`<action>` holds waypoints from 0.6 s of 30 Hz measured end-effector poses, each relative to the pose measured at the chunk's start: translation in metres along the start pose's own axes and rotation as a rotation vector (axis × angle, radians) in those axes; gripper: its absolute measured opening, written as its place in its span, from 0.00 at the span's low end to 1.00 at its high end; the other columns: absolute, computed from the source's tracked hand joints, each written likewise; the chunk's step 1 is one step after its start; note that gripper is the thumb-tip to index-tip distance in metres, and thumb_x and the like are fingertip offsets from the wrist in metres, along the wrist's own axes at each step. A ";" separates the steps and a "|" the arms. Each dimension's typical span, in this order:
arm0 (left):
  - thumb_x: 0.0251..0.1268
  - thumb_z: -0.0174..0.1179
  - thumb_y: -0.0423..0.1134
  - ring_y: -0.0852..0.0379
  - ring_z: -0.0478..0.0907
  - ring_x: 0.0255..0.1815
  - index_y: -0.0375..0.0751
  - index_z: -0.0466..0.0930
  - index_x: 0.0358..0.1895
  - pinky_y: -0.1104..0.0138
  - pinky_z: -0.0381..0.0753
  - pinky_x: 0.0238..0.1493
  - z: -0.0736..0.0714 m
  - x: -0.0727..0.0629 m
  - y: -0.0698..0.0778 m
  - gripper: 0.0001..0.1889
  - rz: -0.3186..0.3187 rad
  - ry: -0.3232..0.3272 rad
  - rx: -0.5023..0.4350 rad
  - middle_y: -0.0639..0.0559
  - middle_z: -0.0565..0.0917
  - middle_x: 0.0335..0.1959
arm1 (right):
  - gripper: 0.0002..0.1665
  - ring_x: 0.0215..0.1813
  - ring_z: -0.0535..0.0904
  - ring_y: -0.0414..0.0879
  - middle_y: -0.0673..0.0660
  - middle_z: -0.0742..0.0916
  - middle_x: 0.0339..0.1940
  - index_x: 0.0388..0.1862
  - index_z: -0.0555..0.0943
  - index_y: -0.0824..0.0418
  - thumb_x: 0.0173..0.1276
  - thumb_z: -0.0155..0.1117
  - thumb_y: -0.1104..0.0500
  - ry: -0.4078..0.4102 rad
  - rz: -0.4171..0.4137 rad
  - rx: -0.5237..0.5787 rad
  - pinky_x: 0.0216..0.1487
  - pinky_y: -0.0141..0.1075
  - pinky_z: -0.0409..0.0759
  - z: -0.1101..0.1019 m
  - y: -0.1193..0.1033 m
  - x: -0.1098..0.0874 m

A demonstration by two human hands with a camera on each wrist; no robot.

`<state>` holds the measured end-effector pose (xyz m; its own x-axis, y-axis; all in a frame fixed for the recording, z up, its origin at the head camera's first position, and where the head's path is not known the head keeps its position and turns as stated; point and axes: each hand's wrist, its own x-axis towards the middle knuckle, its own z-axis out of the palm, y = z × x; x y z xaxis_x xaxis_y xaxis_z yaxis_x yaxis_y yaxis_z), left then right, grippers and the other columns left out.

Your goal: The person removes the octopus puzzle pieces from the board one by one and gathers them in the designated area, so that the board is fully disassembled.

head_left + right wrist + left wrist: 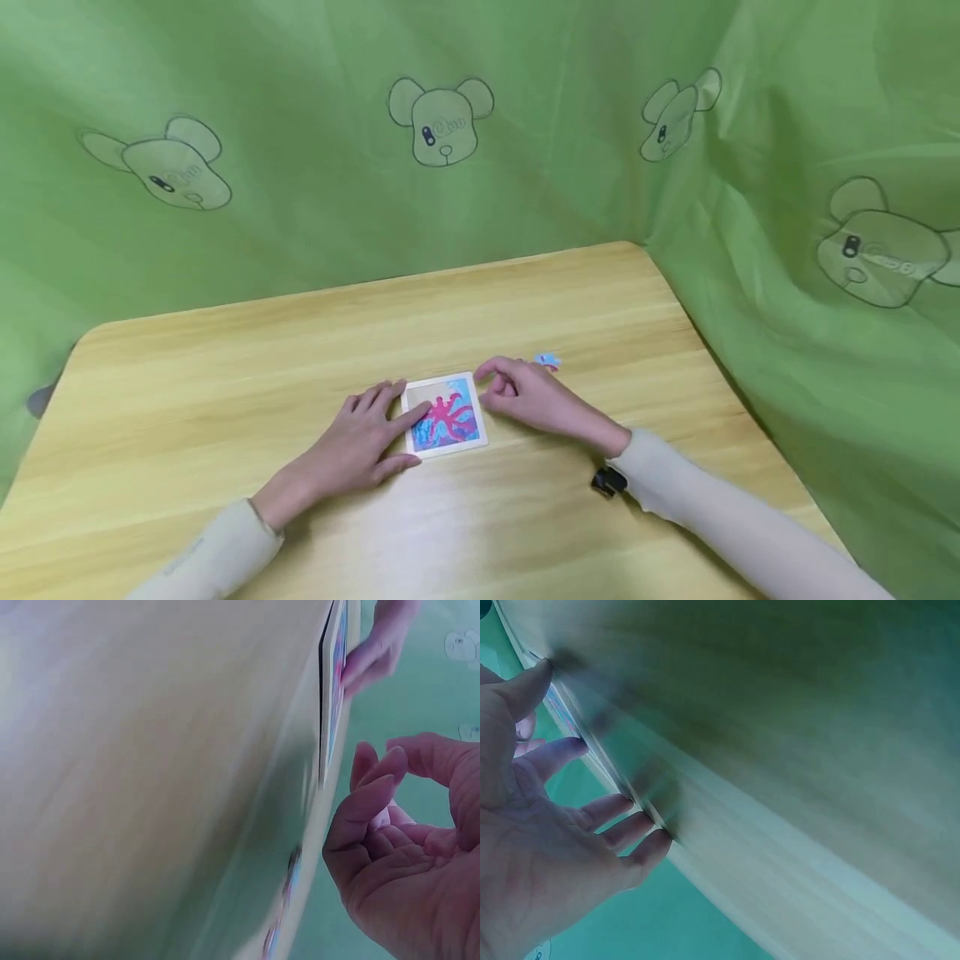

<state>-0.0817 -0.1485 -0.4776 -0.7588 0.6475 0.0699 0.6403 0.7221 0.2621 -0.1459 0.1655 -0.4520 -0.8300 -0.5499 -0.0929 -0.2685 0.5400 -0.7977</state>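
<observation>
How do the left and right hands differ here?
Pose: the left hand is spread, fingers extended; the right hand has its fingers curled.
Contact: the left hand touches the framed octopus picture; the right hand is beside its right edge, apart from it in the right wrist view.
Shared: both are bare, below pale long sleeves.

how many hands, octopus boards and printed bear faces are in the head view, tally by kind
Left hand and right hand: 2
Octopus board: 1
Bear faces: 4
Total: 7
</observation>
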 end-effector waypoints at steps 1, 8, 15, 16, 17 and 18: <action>0.77 0.67 0.59 0.28 0.67 0.77 0.46 0.72 0.83 0.34 0.72 0.66 0.000 0.000 -0.001 0.38 -0.001 -0.003 -0.002 0.26 0.66 0.79 | 0.19 0.32 0.76 0.43 0.47 0.85 0.35 0.62 0.84 0.63 0.76 0.73 0.60 -0.019 -0.005 0.007 0.39 0.35 0.75 0.004 -0.002 0.003; 0.77 0.67 0.59 0.28 0.67 0.77 0.47 0.72 0.83 0.34 0.72 0.66 -0.001 0.000 -0.001 0.38 -0.002 0.002 0.011 0.26 0.66 0.79 | 0.21 0.30 0.74 0.41 0.47 0.84 0.32 0.62 0.83 0.62 0.75 0.75 0.59 -0.113 -0.023 -0.002 0.37 0.35 0.73 0.024 -0.008 0.014; 0.76 0.68 0.58 0.29 0.68 0.75 0.47 0.73 0.82 0.34 0.74 0.63 -0.001 0.001 -0.001 0.38 0.010 0.012 0.024 0.26 0.68 0.77 | 0.23 0.27 0.72 0.39 0.47 0.81 0.29 0.62 0.82 0.61 0.72 0.78 0.59 -0.117 -0.014 -0.092 0.33 0.34 0.71 0.032 -0.010 0.022; 0.76 0.69 0.58 0.29 0.68 0.75 0.47 0.74 0.82 0.34 0.74 0.63 -0.001 0.001 -0.001 0.37 0.009 0.014 0.024 0.26 0.68 0.77 | 0.22 0.26 0.73 0.39 0.47 0.81 0.28 0.62 0.82 0.60 0.72 0.78 0.59 -0.119 -0.013 -0.107 0.32 0.34 0.71 0.032 -0.010 0.023; 0.76 0.69 0.58 0.29 0.68 0.75 0.47 0.74 0.82 0.34 0.75 0.63 -0.001 0.001 -0.001 0.37 0.009 0.015 0.024 0.26 0.68 0.77 | 0.22 0.26 0.73 0.39 0.47 0.81 0.28 0.61 0.82 0.59 0.72 0.78 0.59 -0.119 -0.011 -0.121 0.32 0.34 0.71 0.033 -0.011 0.023; 0.76 0.69 0.58 0.29 0.68 0.75 0.47 0.74 0.82 0.34 0.75 0.63 0.000 0.001 -0.001 0.37 0.008 0.017 0.023 0.26 0.68 0.77 | 0.21 0.27 0.73 0.39 0.47 0.81 0.28 0.60 0.82 0.59 0.72 0.78 0.59 -0.119 -0.007 -0.136 0.32 0.34 0.71 0.033 -0.011 0.024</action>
<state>-0.0827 -0.1486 -0.4778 -0.7553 0.6493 0.0887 0.6490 0.7223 0.2390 -0.1465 0.1253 -0.4647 -0.7662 -0.6214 -0.1641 -0.3443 0.6125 -0.7116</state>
